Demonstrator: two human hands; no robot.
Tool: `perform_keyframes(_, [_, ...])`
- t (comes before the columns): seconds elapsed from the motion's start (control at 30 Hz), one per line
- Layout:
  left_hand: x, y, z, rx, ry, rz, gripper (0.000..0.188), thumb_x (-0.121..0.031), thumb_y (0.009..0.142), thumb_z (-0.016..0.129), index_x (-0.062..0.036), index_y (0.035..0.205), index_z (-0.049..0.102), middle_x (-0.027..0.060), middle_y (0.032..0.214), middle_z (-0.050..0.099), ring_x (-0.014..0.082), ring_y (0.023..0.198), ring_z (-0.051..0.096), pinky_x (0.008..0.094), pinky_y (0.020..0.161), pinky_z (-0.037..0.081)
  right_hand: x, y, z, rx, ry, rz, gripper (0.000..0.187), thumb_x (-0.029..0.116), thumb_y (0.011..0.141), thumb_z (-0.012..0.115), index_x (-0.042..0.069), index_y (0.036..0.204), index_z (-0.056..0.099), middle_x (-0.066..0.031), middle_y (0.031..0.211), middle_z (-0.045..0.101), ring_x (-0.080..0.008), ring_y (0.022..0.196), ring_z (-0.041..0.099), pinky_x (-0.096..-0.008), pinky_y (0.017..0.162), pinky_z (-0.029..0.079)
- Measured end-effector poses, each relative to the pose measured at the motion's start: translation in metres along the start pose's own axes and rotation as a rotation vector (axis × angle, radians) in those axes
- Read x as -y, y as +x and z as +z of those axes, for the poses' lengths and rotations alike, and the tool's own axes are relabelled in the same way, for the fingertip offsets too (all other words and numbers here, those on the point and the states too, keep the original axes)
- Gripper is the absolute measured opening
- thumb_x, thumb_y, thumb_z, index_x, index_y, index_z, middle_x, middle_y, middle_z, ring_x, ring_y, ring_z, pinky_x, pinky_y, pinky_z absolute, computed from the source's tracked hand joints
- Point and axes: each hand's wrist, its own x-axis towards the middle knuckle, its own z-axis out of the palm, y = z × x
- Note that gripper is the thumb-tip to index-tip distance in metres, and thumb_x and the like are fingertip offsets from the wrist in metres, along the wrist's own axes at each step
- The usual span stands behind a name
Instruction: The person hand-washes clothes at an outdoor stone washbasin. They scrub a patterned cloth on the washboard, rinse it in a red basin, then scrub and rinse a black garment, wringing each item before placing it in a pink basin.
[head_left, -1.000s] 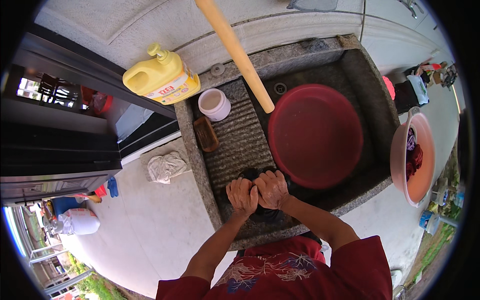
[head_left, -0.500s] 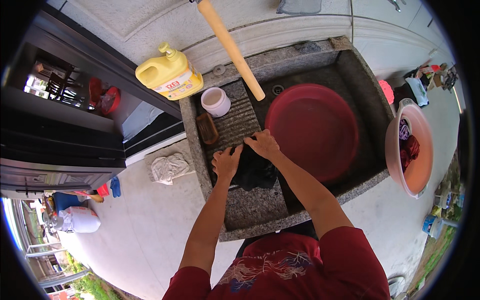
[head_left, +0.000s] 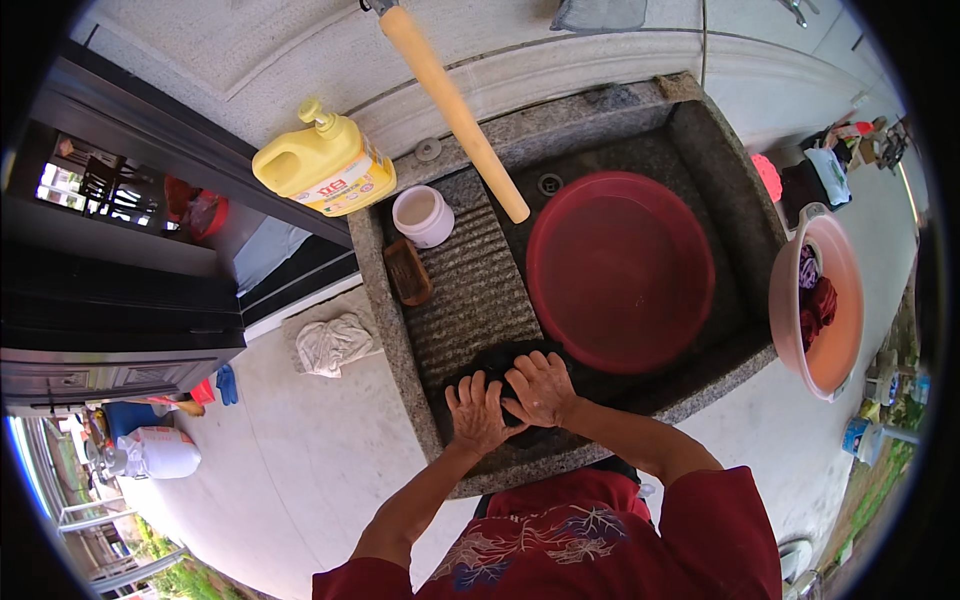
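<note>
Both hands press a wet-looking black cloth (head_left: pixel 500 357) onto the near end of the ridged stone washboard (head_left: pixel 470 285). My left hand (head_left: pixel 482 412) has its fingers bent over the cloth's left part. Close beside it, my right hand (head_left: pixel 541 388) grips the cloth with fingers curled. Much of the cloth is hidden under the hands. Farther up the board's left edge lie a brown brush-like block (head_left: pixel 407 273) and an open white jar (head_left: pixel 423 217). To the right of the board, a red basin (head_left: pixel 536 315) sits in the stone sink (head_left: pixel 745 195).
A yellow pump jug (head_left: pixel 330 165) stands at the sink's far left corner. A long beige tube (head_left: pixel 455 110) reaches over the sink from the wall. Right of the sink is a pink tub (head_left: pixel 845 300) with dark red and purple clothes (head_left: pixel 818 305). A pale rag (head_left: pixel 333 345) lies at left.
Both hands have slid toward me along the washboard, taking the black cloth from mid-board to its near end. The ridges they covered now show. The view has shifted slightly.
</note>
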Motion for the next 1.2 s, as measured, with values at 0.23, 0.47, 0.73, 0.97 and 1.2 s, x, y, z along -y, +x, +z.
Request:
perform_keyframes(0.23, [0.039, 0.046, 0.004, -0.128, -0.1, 0.134, 0.084, -0.071, 0.061, 0.069, -0.0071, 0.111, 0.045, 0.0123, 0.095, 0.049, 0.0296, 0.083, 0.051, 0.0441, 0.069, 0.038, -0.021, 0.032, 0.017, -0.086, 0.054, 0.098, 0.03, 0.035, 0.077, 0.067, 0.009, 0.078, 0.052, -0.0043, 0.067, 0.048, -0.0186, 0.056, 0.05, -0.0328, 0.046, 0.041])
perform_keyframes(0.47, [0.05, 0.091, -0.001, 0.079, -0.307, -0.314, 0.079, -0.066, 0.07, 0.068, -0.0068, 0.115, 0.044, 0.0145, 0.108, 0.058, 0.033, 0.099, 0.058, 0.0421, 0.082, 0.049, -0.049, 0.079, 0.033, -0.027, 0.281, 0.868, 0.048, 0.048, 0.087, 0.053, 0.0, 0.089, 0.059, -0.0241, 0.085, 0.064, -0.0364, 0.084, 0.064, -0.0439, 0.066, 0.052])
perform_keyframes(0.73, [0.009, 0.112, -0.054, 0.258, -2.295, -0.887, 0.059, -0.052, 0.089, 0.049, -0.0065, 0.127, 0.054, 0.0142, 0.125, 0.057, 0.0297, 0.115, 0.055, 0.0428, 0.101, 0.042, -0.111, 0.031, -0.056, -0.567, 1.402, 1.537, 0.059, 0.043, 0.082, 0.061, 0.003, 0.126, 0.053, -0.0212, 0.13, 0.051, -0.0336, 0.12, 0.048, -0.0406, 0.097, 0.039])
perform_keyframes(0.97, [-0.042, 0.142, -0.007, 0.203, -2.292, -0.721, 0.033, -0.026, 0.099, 0.043, -0.0064, 0.124, 0.052, 0.0112, 0.119, 0.06, 0.027, 0.107, 0.06, 0.0425, 0.088, 0.052, -0.178, -0.025, -0.197, -0.779, 0.592, 0.924, 0.03, 0.028, 0.085, 0.064, -0.002, 0.085, 0.065, -0.0067, 0.067, 0.059, -0.0138, 0.067, 0.057, -0.0295, 0.062, 0.044])
perform_keyframes(1.2, [-0.092, 0.155, 0.026, -0.116, -2.004, -0.91, 0.016, -0.025, 0.095, 0.055, -0.009, 0.096, 0.054, 0.0014, 0.096, 0.059, 0.0169, 0.087, 0.06, 0.0326, 0.072, 0.053, -0.175, -0.039, -0.228, -0.766, 0.287, 0.579, 0.021, 0.019, 0.09, 0.058, 0.001, 0.086, 0.065, -0.0096, 0.074, 0.061, -0.0172, 0.072, 0.056, -0.0292, 0.069, 0.045])
